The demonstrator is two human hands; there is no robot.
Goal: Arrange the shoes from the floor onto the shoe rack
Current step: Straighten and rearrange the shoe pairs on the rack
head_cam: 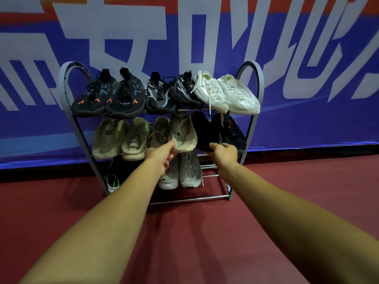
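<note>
A grey metal shoe rack (255, 119) with three tiers stands against the banner. Black-and-orange sneakers (108, 95), black-and-white sneakers (162, 93) and white sneakers (227, 93) fill the top tier. The middle tier holds beige sneakers (121, 138), tan sneakers (182, 132) and black shoes (223, 130). On the bottom tier lie a black shoe with green marks (114, 177) and grey sneakers (188, 171). My left hand (162, 156) grips the toe of a tan sneaker. My right hand (224, 153) holds the toe of a black shoe.
A blue, white and orange banner (307, 58) covers the wall behind the rack. Red floor (194, 232) spreads in front of the rack, with no shoes on it. The right part of the bottom tier (213, 175) shows bare bars.
</note>
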